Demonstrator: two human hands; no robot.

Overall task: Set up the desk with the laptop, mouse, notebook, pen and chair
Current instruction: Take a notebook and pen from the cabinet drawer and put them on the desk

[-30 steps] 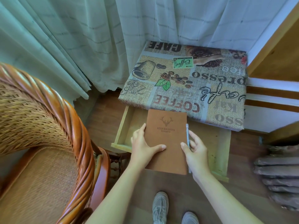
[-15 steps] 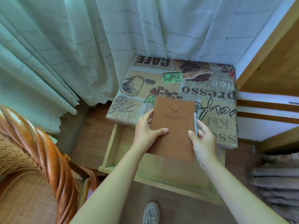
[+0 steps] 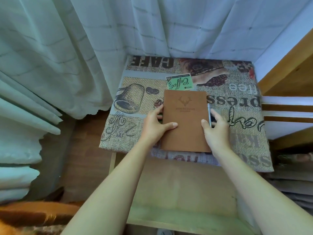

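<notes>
**Notebook down on the desk**

Lying on the desk (image 3: 242, 102), near its front edge: notebook (image 3: 185, 119). Gripping the notebook's left edge, left hand (image 3: 156, 126); at its right edge, right hand (image 3: 216, 129), with pen (image 3: 209, 114) alongside. Just behind the notebook, card (image 3: 179, 83). Before and below it, open drawer (image 3: 177, 223). Far left and nearer, chair (image 3: 33, 216).

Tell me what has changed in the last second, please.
Both hands, left and right, carried the brown deer-embossed notebook from over the open wooden drawer forward onto the coffee-print tablecloth. Unchanged: both hands still hold the notebook, the right one with the silver pen.
</notes>
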